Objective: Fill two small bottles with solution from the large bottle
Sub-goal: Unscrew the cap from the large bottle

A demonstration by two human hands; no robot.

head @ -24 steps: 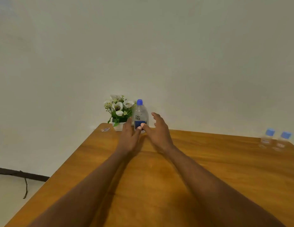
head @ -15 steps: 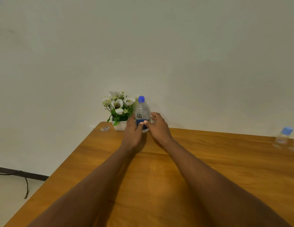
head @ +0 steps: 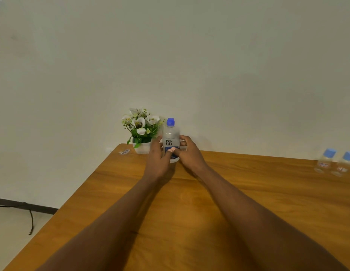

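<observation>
The large bottle is standing upright at the far edge of the wooden table, just right of a white pot of flowers, with its blue cap on. Both hands are now closing around its lower half, where a moment ago they were only reaching toward it with the fingers spread and apart from its sides. The left hand is pressing against the left side, its thumb crossing the front of the label; the right hand is wrapping the right side, its fingers curling behind and its thumb meeting the left thumb at the front. The bottle's body is clear, but how much liquid is inside cannot be told from here. Two small bottles are standing side by side at the far right of the table, well apart from the hands, both capped in blue and looking clear; their contents cannot be made out. A small wrapper is lying left of the pot.
</observation>
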